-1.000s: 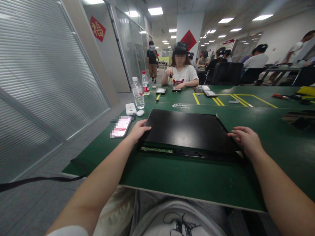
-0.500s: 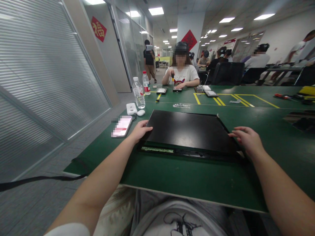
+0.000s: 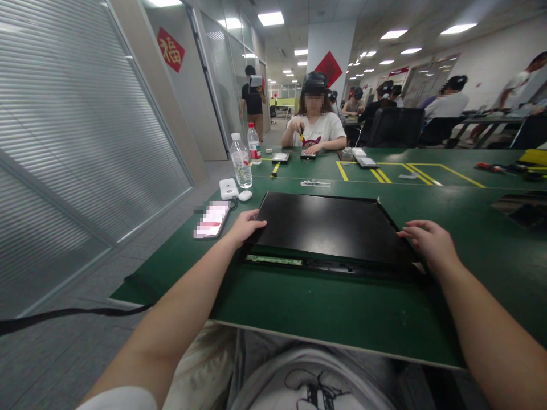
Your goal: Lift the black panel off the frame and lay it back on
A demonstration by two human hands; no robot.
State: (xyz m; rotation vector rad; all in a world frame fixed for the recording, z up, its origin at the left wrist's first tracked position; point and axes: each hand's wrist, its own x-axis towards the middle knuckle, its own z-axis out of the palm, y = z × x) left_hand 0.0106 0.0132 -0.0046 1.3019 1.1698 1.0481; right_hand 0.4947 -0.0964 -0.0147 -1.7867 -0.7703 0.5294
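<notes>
The black panel (image 3: 325, 225) lies before you on the green worktop (image 3: 333, 313), a circuit strip (image 3: 273, 260) showing along its near side. Your left hand (image 3: 245, 228) grips its left edge, thumb on top; your right hand (image 3: 431, 242) has bent fingers at the right edge, grip unclear. A phone (image 3: 213, 220) lies left of your left hand.

On the left of the green bench (image 3: 320, 310) I find a phone (image 3: 212, 219), screen lit, near a white case (image 3: 228, 188) and a small white rounded item (image 3: 245, 196). Just beyond, I note a white-capped bottle (image 3: 241, 163) and a red-capped bottle (image 3: 254, 146), both upright. Yellow tape (image 3: 423, 165) marks outlines on the far section. Opposite me sits a co-worker (image 3: 322, 131) in a white T-shirt. In the background I record a black chair (image 3: 396, 128) and a red diamond-shaped sign (image 3: 328, 69) on a column (image 3: 330, 37).
</notes>
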